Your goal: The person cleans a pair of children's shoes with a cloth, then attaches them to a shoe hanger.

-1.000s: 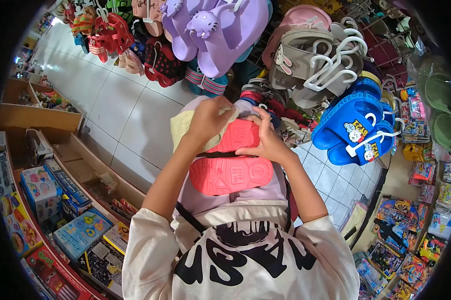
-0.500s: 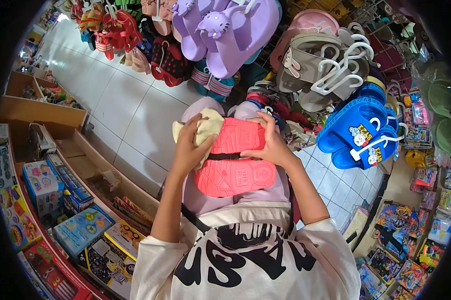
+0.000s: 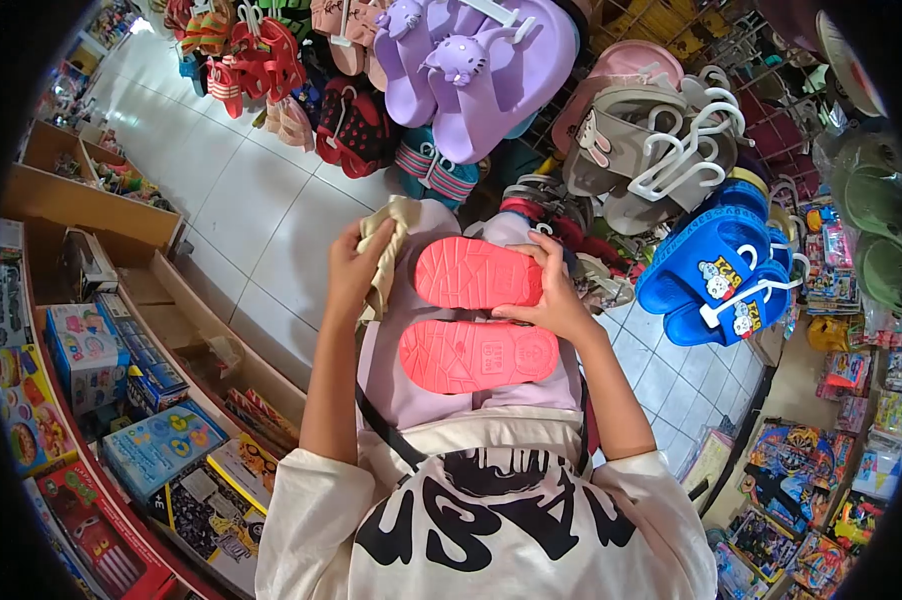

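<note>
Two coral-pink slippers lie soles up across my lap, one above the other. My right hand [image 3: 546, 290] grips the heel end of the upper slipper [image 3: 466, 273], thumb along its lower edge and fingers over the far edge. The lower slipper [image 3: 471, 357] rests on my thighs, with no hand on it. Left of the slippers, my left hand [image 3: 356, 262] is closed on a pale yellow cloth [image 3: 389, 250], which hangs down beside the fingers, apart from the soles.
Purple slippers [image 3: 491, 80] hang ahead, with grey slippers [image 3: 621, 130] and blue slippers [image 3: 711, 275] to the right. Boxed toys [image 3: 166, 445] fill a shelf on the left. Packaged toys [image 3: 791, 465] hang at the right. White floor tiles [image 3: 241, 200] show beyond my knees.
My left hand has drawn back to the left with the cloth, off the upper slipper's toe end. The right hand still holds that slipper.
</note>
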